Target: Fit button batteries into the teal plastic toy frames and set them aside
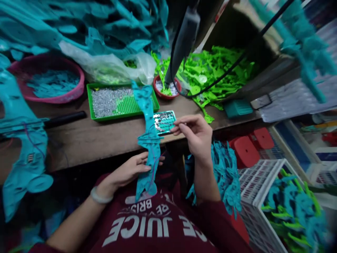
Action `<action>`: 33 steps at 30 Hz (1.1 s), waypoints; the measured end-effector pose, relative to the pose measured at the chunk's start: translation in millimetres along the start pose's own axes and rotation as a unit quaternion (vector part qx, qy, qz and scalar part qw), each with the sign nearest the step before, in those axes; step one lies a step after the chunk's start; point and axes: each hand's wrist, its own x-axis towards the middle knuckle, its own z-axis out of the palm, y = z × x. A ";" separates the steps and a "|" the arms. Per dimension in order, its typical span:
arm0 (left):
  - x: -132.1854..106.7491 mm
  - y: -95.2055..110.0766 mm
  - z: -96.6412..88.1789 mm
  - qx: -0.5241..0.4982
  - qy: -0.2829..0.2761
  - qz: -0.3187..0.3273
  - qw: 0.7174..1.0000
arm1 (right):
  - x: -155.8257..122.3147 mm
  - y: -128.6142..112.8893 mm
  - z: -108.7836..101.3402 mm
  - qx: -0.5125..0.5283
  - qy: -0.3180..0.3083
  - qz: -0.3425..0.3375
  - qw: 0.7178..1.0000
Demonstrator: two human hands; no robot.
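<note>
- So the left hand [134,166] is curling partway around a long teal plastic part [154,154], thumb lying on the near face and fingertips poking out past the other edge.
- The right hand [196,135] is pinching a thin dark wire [164,123] between thumb and fingertips, other fingers folding in; the wire's running over to the teal part.
- That teal part is sitting lengthways in front of the maroon shirt [147,242], its far end crossing over the counter [76,137] and overlapping a green tray [130,105]. Can't tell if they're touching.
- Green tray's holding loads of tiny silvery bits [109,100].
- Just beyond the right fingertips, a small tray [167,129] is carrying rows of shiny discs.
- Behind that, a red bowl [168,97] is sitting beside a heap of bright green parts [213,73], with a dark grey tool [184,42] hanging over it.
- Over left, a pink basin [60,99] is holding small blue pieces [54,83], and another wired teal piece [25,147] is lying near it.
- Off right, red stools [246,151] are standing near a white crate [259,182].
</note>
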 end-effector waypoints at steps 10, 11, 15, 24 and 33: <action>7.2 -38.1 -21.8 -0.042 -0.158 -0.094 0.982 | 12.1 38.4 10.2 0.056 0.011 0.037 0.998; 9.0 -40.4 -19.8 -0.063 -0.157 -0.100 0.980 | 14.7 37.8 7.8 0.049 0.027 0.032 0.998; 13.1 -42.6 -12.5 -0.136 -0.108 -0.083 0.981 | 28.5 28.1 -12.2 -0.039 0.211 -0.068 0.974; -12.7 -21.1 -2.2 -0.043 -0.073 0.042 0.995 | 10.8 -4.1 -97.5 -0.182 0.406 -0.128 0.887; -44.7 5.5 -10.0 0.111 0.045 0.063 0.991 | 1.8 11.3 -78.5 -0.306 -0.295 0.162 0.890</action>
